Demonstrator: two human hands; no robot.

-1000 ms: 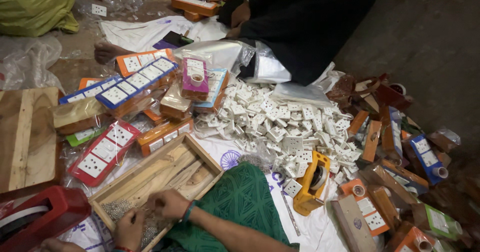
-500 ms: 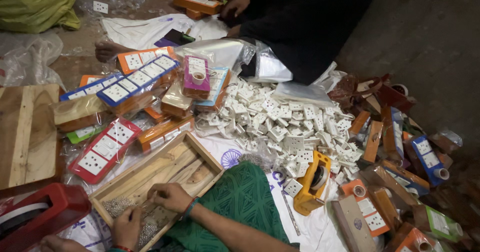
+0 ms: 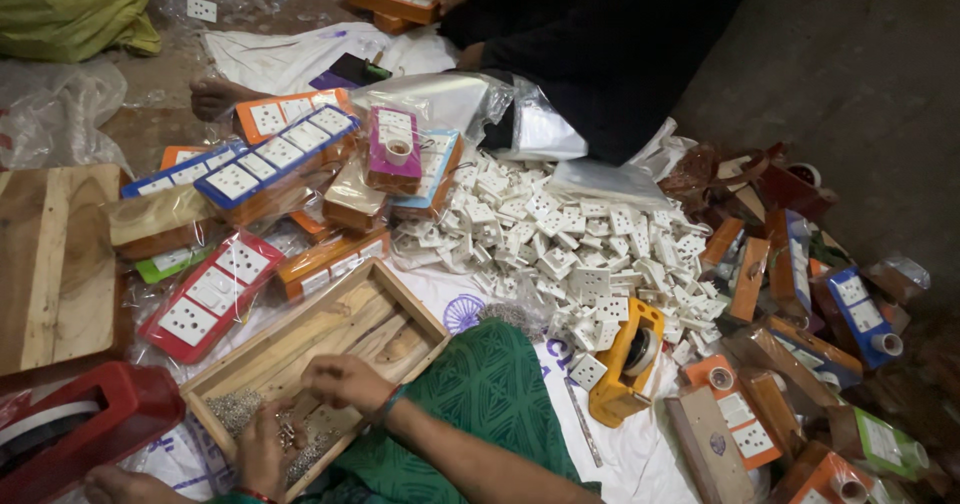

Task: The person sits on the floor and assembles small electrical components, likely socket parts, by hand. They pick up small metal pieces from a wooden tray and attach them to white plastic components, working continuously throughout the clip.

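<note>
A shallow wooden tray [image 3: 385, 309] lies in front of me with a heap of small metal parts [image 3: 235, 409] in its near corner. My left hand [image 3: 262, 456] is cupped over that corner with a few small metal parts against its fingers. My right hand [image 3: 345, 379] rests just above it inside the tray. Its fingers are curled down and its fingertips are hidden. My knee in green cloth [image 3: 480, 384] is beside the tray.
A pile of white socket pieces [image 3: 580, 244] fills the middle, with a yellow tape dispenser [image 3: 625, 364] at its near edge. Packaged switch boards [image 3: 270, 154] lie to the left, a red dispenser [image 3: 90, 419] at lower left. Another person in dark clothes [image 3: 610, 44] sits opposite.
My right hand has edged slightly up the tray and my left hand has closed in under it. The other person's hand at the top has shifted.
</note>
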